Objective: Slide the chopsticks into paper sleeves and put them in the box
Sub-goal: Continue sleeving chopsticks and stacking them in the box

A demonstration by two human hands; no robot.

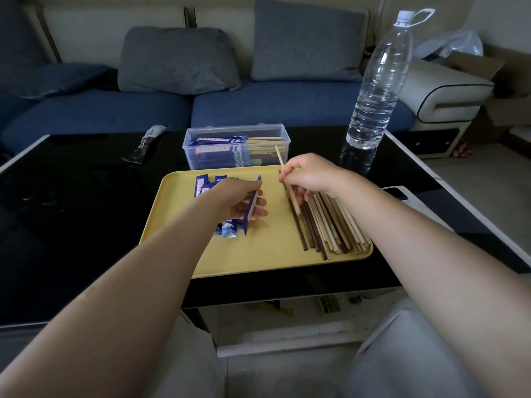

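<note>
Yellow tray (258,254) near table's front edge; clear box (237,146) just past its far edge, w/ sleeved pairs inside. Loose chopsticks (330,225) along tray's right side. Left hand (238,201) grips a blue sleeve (250,209); right hand (310,178) pinches one light chopstick (280,159) (long axis far-to-near). Sleeve lies left of the stick, hands near, not touching.
</note>
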